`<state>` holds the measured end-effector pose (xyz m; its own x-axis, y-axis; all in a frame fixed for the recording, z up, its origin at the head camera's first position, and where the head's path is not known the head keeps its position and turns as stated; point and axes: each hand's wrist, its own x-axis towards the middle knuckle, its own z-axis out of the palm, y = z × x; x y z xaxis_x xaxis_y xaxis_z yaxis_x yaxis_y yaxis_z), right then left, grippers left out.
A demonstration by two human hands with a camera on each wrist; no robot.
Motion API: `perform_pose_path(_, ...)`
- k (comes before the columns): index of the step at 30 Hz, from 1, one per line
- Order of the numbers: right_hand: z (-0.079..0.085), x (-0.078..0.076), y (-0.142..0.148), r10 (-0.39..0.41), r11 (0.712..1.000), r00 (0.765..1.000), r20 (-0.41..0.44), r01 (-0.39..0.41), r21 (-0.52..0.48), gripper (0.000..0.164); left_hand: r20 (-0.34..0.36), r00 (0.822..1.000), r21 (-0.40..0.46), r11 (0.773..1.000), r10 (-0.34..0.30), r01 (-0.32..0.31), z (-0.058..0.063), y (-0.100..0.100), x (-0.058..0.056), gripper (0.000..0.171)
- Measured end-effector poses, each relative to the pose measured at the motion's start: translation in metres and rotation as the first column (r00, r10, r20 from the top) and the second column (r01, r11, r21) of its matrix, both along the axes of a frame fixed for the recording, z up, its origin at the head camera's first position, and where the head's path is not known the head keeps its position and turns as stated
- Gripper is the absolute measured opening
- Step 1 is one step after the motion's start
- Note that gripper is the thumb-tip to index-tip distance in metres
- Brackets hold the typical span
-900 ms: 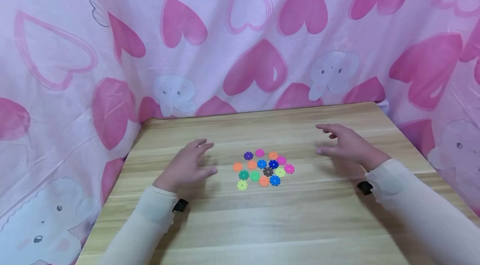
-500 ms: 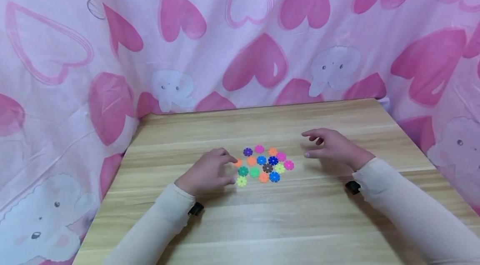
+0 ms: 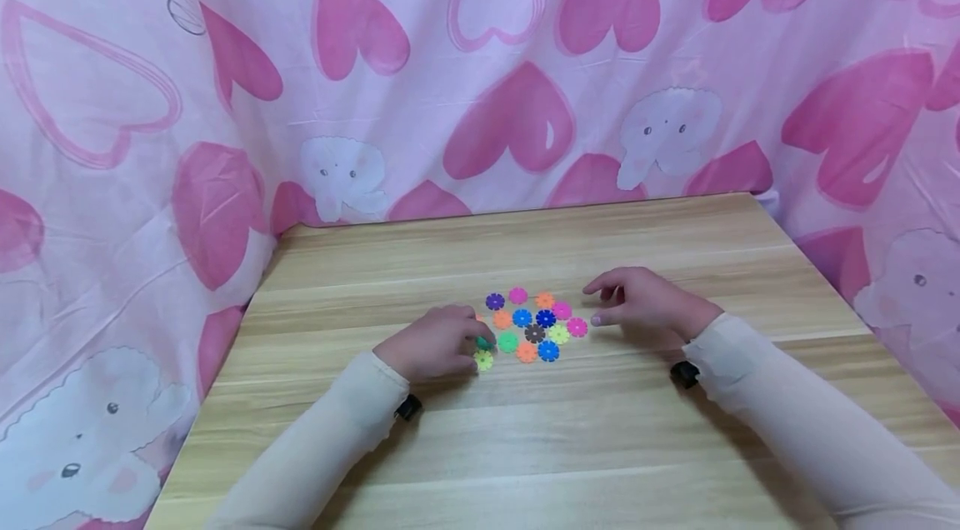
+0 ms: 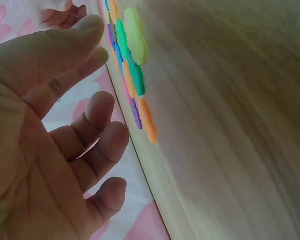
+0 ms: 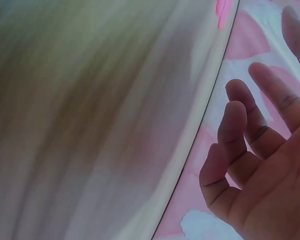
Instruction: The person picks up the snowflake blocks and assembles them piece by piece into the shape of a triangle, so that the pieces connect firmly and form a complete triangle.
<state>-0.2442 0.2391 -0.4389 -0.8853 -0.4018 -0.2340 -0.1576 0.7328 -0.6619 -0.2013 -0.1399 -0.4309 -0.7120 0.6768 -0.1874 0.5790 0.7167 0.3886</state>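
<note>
Several small notched plastic discs in mixed colours lie flat in a loose cluster mid-table. My left hand [image 3: 431, 342] hovers at the cluster's left side, its fingertips over the dark green disc [image 3: 483, 342] and partly hiding an orange disc [image 4: 147, 120]. Close to that thumb lies a yellow-green disc [image 3: 483, 361]. In the left wrist view the fingers are loosely bent and spread, with nothing between them. To the right, my right hand [image 3: 648, 301] is held above the table with relaxed fingers, nearest to a pink disc [image 3: 577, 327]; it holds nothing.
The discs rest on a wood-grain table [image 3: 570, 447]. A pink curtain [image 3: 405, 138] printed with hearts hangs along its back and sides. Black wrist devices sit under both cuffs, one at the left sleeve [image 3: 408, 407] and one at the right sleeve [image 3: 684, 374].
My left hand has moved right and reached the left edge of the disc cluster. The right hand has come left, closer to it. The discs stay where they lay.
</note>
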Motion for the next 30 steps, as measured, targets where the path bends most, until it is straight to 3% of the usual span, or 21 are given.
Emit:
perform_pose_path(7,0.000,0.001,-0.014,0.015,1.000,0.997,0.072,-0.016,0.010,0.041,0.076,0.997,-0.030,1.000,0.010,-0.008,-0.001,0.008,-0.006,0.031)
perform_pose_path(15,-0.001,0.003,-0.027,0.018,0.997,0.996,0.089,-0.025,0.074,0.030,0.049,0.999,-0.082,0.997,0.000,0.004,-0.011,0.015,-0.008,0.031)
perform_pose_path(23,0.000,0.005,-0.039,0.026,0.988,0.999,0.033,-0.030,0.150,0.021,0.038,0.999,-0.119,0.993,-0.004,0.008,-0.009,0.020,-0.007,0.029)
perform_pose_path(30,0.001,0.007,-0.047,0.020,0.983,0.998,0.061,-0.031,0.183,0.019,0.034,0.998,-0.119,0.992,0.049,-0.045,-0.006,0.021,-0.002,0.024)
